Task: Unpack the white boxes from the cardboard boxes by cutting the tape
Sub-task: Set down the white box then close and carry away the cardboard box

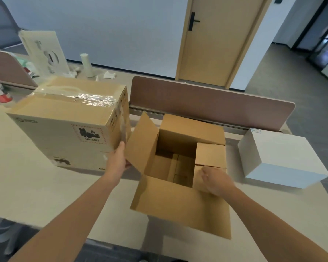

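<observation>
While the left grip (119, 159) pinches the near edge of the left flap (142, 142) of the open cardboard box (180, 203), thumb up and fingers hidden behind the flap, the right grip (215, 181) curls over the folded-in right flap (209, 156). The box looks empty, only bottom flaps showing. One white box (280, 157) is out on the counter (36, 186), near the open box's right side, apart from both grips. The taped cardboard box (70, 118) sits just beside the left grip, tape intact, not yet cut. No cutter in view. My read: about half done.
</observation>
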The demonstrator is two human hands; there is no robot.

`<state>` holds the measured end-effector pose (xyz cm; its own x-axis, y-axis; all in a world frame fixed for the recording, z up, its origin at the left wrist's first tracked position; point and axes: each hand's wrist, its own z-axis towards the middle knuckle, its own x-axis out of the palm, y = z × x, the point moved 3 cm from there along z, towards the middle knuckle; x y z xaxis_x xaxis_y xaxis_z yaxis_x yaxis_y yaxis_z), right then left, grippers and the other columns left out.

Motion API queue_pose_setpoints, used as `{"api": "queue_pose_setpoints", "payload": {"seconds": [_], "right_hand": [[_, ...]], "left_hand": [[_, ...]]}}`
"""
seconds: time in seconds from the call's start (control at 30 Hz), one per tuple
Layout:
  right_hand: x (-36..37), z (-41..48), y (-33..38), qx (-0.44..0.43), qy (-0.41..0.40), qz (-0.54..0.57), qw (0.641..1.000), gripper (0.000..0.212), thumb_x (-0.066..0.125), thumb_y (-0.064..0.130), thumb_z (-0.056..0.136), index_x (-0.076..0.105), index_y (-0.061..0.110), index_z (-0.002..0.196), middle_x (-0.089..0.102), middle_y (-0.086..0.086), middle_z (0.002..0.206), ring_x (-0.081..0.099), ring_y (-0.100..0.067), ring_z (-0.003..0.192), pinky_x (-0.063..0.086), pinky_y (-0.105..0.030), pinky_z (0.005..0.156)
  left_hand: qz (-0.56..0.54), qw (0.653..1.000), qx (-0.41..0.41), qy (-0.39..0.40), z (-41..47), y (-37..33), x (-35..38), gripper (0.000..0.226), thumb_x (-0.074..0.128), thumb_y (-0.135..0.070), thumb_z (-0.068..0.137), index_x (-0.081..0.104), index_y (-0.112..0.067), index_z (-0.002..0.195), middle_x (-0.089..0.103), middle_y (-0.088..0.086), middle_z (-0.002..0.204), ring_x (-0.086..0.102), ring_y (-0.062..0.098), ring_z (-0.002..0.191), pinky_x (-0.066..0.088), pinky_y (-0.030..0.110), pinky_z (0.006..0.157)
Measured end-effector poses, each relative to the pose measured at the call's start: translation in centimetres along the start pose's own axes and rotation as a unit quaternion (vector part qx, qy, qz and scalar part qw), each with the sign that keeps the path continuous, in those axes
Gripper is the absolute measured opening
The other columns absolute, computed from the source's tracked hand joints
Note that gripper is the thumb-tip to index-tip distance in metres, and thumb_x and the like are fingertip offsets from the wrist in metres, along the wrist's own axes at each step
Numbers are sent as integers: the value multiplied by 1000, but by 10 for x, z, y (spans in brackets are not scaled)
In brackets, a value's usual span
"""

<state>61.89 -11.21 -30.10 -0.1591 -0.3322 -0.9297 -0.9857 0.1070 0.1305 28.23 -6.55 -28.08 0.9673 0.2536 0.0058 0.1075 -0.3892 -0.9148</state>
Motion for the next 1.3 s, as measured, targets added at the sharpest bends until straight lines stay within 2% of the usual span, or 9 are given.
{"api": "queue_pose_setpoints", "payload": {"seconds": [0.1,0.2,0.27,0.37,0.53,0.7,0.97,1.2,1.3], "right_hand": [[2,-2,0,-11,0,-34,999,36,44,28,104,44,23,139,60,3,131,61,-20,116,51,-36,100],[0,-4,-1,-21,2,-71,997,35,46,27,103,47,22,138,61,1,130,61,-21,116,51,-36,100],[-3,-8,-1,-23,9,-78,997,36,45,26,104,47,20,139,59,-1,133,59,-23,119,50,-37,102],[-9,-13,-3,-26,8,-58,998,39,42,29,105,48,18,142,55,-3,140,55,-24,125,46,-37,105],[-11,-15,-29,1,-53,56,997,37,39,41,102,54,27,134,50,8,140,57,-16,116,47,-28,97],[-9,-8,-46,11,-41,13,999,50,34,45,104,28,28,150,18,10,162,51,-20,130,50,-36,97],[8,3,-58,-1,-6,35,999,53,26,48,105,25,24,152,12,12,163,48,-21,133,46,-42,104],[13,2,-70,-9,0,92,996,56,28,47,105,23,26,156,7,15,164,34,-17,143,35,-38,114],[8,1,-69,-5,9,114,993,56,26,47,105,27,22,156,11,10,165,25,-16,147,24,-33,117]], "left_hand": [[19,998,27,56,-4,-7,16,53,31,-46,107,66,-9,94,75,7,90,70,19,87,51,30,74],[129,984,63,102,6,-9,33,43,35,-41,107,68,-14,103,72,4,104,65,18,99,48,30,82],[222,960,103,137,15,-6,43,27,45,-36,105,64,-21,117,68,0,115,61,16,106,50,37,94],[318,920,138,181,19,0,60,38,54,-36,101,53,-27,138,58,-6,134,53,13,118,47,39,101],[460,845,177,208,33,14,75,45,58,-35,99,54,-23,143,44,-3,152,42,21,137,34,38,113],[482,823,207,219,39,19,74,38,52,-18,103,57,-18,141,44,-4,153,40,20,142,27,27,115],[550,750,228,290,46,17,53,46,44,-12,105,44,-24,149,35,-15,155,41,16,140,35,24,110],[657,624,192,378,53,23,35,108,80,-18,82,5,-39,157,-12,-33,158,9,15,151,24,41,121],[647,625,174,401,52,23,35,117,85,-25,77,1,-40,157,-18,-34,156,9,14,151,24,36,119]]}}
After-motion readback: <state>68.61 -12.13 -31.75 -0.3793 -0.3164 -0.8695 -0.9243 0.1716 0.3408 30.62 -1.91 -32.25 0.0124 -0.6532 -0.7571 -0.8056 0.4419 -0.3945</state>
